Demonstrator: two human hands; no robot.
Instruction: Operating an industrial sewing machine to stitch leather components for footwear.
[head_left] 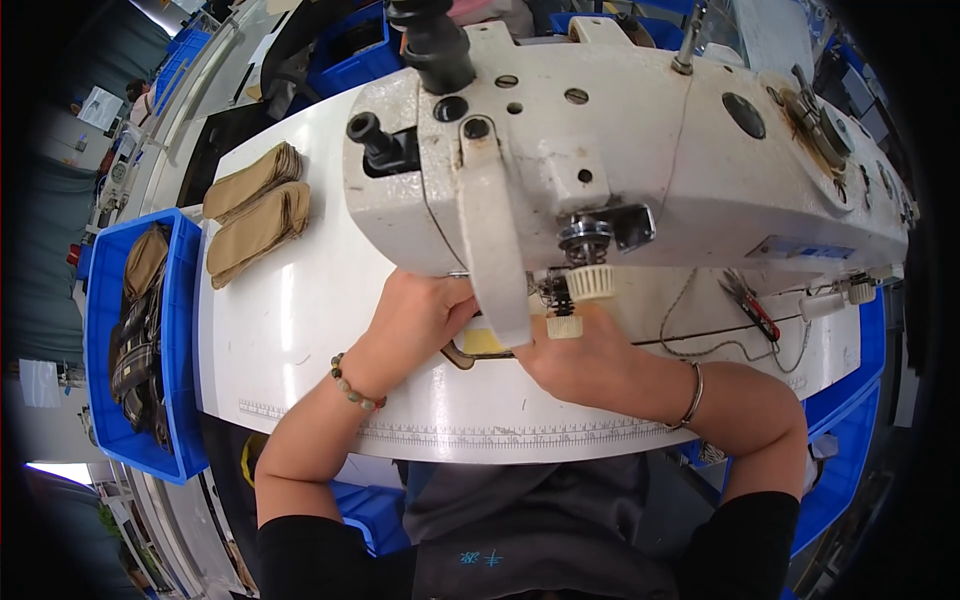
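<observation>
A white sewing machine [620, 130] reaches over the table, and both hands work beneath its head. My left hand [425, 315] is left of the needle area, its fingers closed and curled inward; what they hold is hidden. My right hand [580, 355] lies to the right, under the tension dials, with its fingertips hidden behind the machine parts. Between the hands a narrow brown-edged fabric piece [459, 358] shows in part. Beside it is a yellow patch [484, 341] on the machine bed. A pale lever [492, 235] hangs in front and covers the stitching spot.
Two stacks of tan fabric pieces [258, 215] lie at the table's far left. A blue bin [185, 400] with dark plaid cloth stands beside the table. Red-handled thread snips [757, 312] and a loose grey cord [690, 352] lie right. A printed ruler [480, 436] runs along the front edge.
</observation>
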